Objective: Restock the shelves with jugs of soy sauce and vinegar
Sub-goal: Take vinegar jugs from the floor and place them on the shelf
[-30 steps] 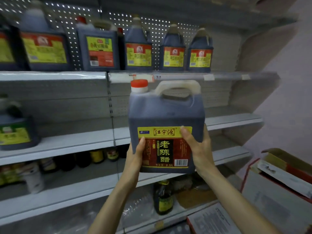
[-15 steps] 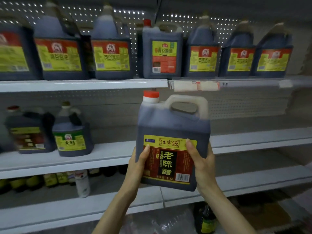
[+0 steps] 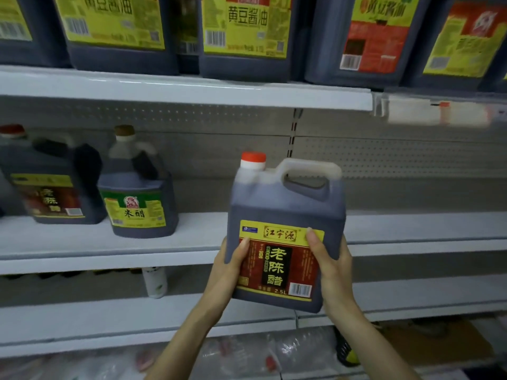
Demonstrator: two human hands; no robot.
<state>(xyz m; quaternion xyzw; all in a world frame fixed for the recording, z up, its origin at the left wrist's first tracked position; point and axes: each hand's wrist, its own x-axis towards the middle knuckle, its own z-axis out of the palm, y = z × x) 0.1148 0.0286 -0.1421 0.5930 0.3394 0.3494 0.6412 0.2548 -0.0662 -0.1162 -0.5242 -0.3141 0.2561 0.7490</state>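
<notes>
White metal shelving is drawing closer as my left hand and right hand are clasping the dark, orange-capped plastic vinegar jug between them, readying it for the bare stretch just ahead.

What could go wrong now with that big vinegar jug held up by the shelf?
1. The left hand and right hand hold the vinegar jug by its lower sides, not its handle. It looks full and might slip.
2. Its base appears lower than the middle shelf edge, so it could bump there going in.
</notes>
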